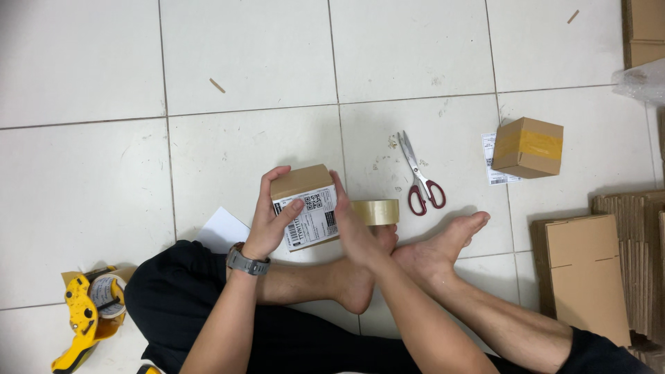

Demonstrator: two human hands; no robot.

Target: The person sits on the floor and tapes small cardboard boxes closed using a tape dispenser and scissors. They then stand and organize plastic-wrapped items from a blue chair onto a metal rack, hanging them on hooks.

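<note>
Cardboard box (305, 206), label up, long axis left-right, gripped between closed left hand (269, 221) and flat right hand (352, 225).

You sit on a floor of large white glossy tiles (242, 55) with thin grey grout lines, lit evenly from above. Small brown scraps (217, 85) and faint scuffs mark the tiles far from you. To your right, flattened cardboard sheets (589, 273) lie stacked near the edge, with more cardboard (644, 28) in the far right corner beside a crumpled clear plastic bag (641, 79).
</note>
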